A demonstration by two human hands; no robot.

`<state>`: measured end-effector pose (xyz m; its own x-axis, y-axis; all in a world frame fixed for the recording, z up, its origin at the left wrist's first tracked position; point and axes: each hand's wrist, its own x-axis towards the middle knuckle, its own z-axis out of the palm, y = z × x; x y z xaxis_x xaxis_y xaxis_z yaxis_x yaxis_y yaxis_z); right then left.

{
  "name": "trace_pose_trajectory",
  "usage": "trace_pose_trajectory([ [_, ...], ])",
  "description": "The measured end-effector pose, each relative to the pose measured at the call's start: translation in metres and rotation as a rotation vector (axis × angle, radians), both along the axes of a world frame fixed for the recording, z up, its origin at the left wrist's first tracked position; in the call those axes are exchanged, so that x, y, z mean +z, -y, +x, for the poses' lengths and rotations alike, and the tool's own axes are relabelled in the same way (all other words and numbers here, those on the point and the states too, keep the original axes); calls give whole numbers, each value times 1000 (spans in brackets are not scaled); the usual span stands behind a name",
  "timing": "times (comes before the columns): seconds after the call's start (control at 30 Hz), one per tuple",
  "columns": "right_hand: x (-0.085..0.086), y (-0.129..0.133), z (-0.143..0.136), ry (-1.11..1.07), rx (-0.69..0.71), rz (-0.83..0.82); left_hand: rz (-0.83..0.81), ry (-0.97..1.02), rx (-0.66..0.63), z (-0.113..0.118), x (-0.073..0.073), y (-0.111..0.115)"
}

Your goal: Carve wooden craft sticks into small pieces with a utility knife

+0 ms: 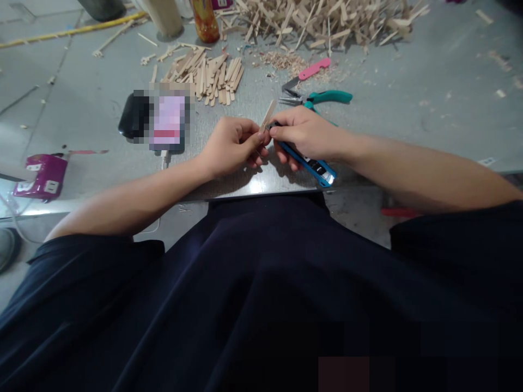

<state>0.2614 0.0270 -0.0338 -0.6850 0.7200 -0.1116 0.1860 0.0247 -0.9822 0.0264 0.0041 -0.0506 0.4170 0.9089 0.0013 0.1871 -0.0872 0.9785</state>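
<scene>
Between the fingertips of my left hand (pixel 235 142) is a short flat wooden stick (pixel 268 112), its free end slanting up and away. My right hand (pixel 300 133) is closed round a blue utility knife (pixel 318 169), whose front end meets the stick at my left fingertips. The blade's exact contact is hidden by the fingers. Beyond my hands lie green-handled pliers (pixel 330 97) and a pink-handled folding knife (pixel 314 69). A pile of flat wooden sticks (pixel 212 79) is further back on the left.
A large heap of wood pieces (pixel 327 22) fills the back, with shavings (pixel 284 61) before it. A phone (pixel 168 122) and black case (pixel 135 115) lie left, a purple object (pixel 43 175) far left. A bottle (pixel 206 22) and cup (pixel 165 19) stand behind.
</scene>
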Motion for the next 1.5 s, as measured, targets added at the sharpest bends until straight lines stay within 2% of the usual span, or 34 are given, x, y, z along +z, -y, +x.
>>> trace_pose_trajectory([
  [0.2, 2, 2, 1, 18, 9, -28, 6, -48, 47, 4, 4, 5],
  [0.4, 6, 8, -5, 30, -44, -73, 100, -86, 74, 3, -4, 7],
  [0.57, 18, 21, -17, 108, -160, -120, 262, -232, 109, 3, -7, 13],
  [0.67, 16, 24, -22, 140, -207, -147, 382, -354, 135, 5, -7, 16],
  [0.8, 8, 21, -19, 89, -151, -195, 551, -521, 159, 6, -9, 14],
  [0.9, 5, 20, -16, 44, -120, -215, 592, -564, 150, 6, -10, 12],
  [1.03, 6, 18, -17, 84, -149, -235, 564, -545, 138, 6, -11, 11],
  [1.17, 6, 12, -17, 75, -97, -230, 505, -465, 130, 3, -11, 12],
  [1.5, 24, 15, -11, 29, -64, -219, 201, -158, 107, 0, -10, 13],
])
